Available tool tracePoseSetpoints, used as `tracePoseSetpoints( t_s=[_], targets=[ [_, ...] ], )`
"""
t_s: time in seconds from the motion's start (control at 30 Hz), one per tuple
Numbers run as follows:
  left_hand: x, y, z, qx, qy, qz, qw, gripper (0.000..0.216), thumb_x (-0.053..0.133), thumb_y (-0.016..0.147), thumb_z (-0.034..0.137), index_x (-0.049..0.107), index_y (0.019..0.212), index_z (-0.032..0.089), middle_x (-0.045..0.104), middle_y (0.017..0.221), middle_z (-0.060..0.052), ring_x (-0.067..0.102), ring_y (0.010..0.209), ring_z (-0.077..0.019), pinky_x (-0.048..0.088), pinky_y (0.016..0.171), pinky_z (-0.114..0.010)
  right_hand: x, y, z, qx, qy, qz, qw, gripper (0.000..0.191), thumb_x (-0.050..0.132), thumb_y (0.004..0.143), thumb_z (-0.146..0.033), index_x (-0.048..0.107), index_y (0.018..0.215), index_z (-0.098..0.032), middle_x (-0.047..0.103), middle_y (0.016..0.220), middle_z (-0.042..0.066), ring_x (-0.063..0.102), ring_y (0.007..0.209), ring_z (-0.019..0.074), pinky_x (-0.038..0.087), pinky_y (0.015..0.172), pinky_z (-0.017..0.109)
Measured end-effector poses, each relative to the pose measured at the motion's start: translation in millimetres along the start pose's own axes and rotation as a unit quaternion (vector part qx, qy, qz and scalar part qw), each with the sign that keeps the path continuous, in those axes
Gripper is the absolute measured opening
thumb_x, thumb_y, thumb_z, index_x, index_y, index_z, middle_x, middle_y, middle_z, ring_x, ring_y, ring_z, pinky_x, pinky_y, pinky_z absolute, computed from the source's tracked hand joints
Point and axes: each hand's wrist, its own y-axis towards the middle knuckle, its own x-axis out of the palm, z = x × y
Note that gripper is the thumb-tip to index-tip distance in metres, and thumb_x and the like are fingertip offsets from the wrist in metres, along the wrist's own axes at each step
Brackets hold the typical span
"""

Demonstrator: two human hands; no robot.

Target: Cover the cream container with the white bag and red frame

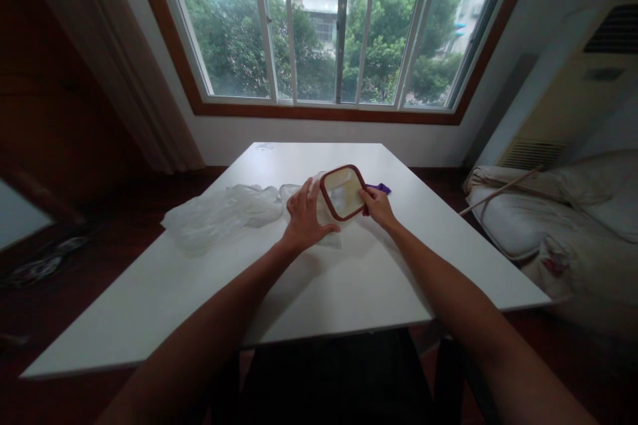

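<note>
My right hand [377, 207] pinches the right edge of a rounded-square piece [343, 192] with a reddish-brown rim and a pale, glossy middle, which looks like a container lid. It is held tilted above the white table. My left hand [305, 216] is open at its left side, thumb and fingers spread apart. Whether the left fingertips touch the rim, I cannot tell. Under and behind the left hand lies some clear plastic [329, 239], partly hidden. A small purple thing [381, 188] shows just behind my right hand; its kind is unclear.
Crumpled clear plastic sheeting [224, 212] spreads over the left part of the white table [349, 299]. A small clear item [264, 147] lies near the far edge. Past the table is a window [319, 33]. Wrapped bundles with a stick [501, 190] stand at the right.
</note>
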Motion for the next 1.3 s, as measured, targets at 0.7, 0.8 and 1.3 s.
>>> tracePoseSetpoints(
  t_s=[0.7,0.8,1.3],
  targets=[
    [13,10,-13,0.038,-0.022,0.007,0.999,0.124,0.08,0.062,0.047,0.001,0.153,0.016,0.034,0.151,-0.023,0.037,0.14,-0.038,0.035,0.115,-0.051,-3,2,2,0.003,0.031,-0.053,0.998,0.051,0.062,0.077,-0.068,0.055,0.068,-0.019,0.05,0.051,-0.004,0.045,0.041,0.0096,0.039,0.04,0.024],
    [12,11,-11,0.028,-0.021,0.008,0.999,0.125,0.081,0.059,0.044,0.003,0.153,0.016,0.036,0.15,-0.022,0.039,0.139,-0.0378,0.036,0.115,-0.05,-3,1,-2,-0.012,-0.028,-0.037,0.999,0.052,0.052,0.085,-0.068,0.058,0.072,-0.018,0.051,0.053,-0.002,0.047,0.045,0.0119,0.038,0.044,0.025],
    [11,19,-23,-0.04,0.013,0.032,0.999,0.125,0.084,0.058,0.043,0.009,0.153,0.014,0.038,0.147,-0.022,0.04,0.135,-0.0381,0.036,0.113,-0.05,23,-34,-47,-0.205,-0.203,-0.067,0.955,0.04,0.051,0.094,-0.048,0.073,0.106,-0.017,0.065,0.068,0.002,0.05,0.056,0.0121,0.037,0.057,0.025]
  ],
)
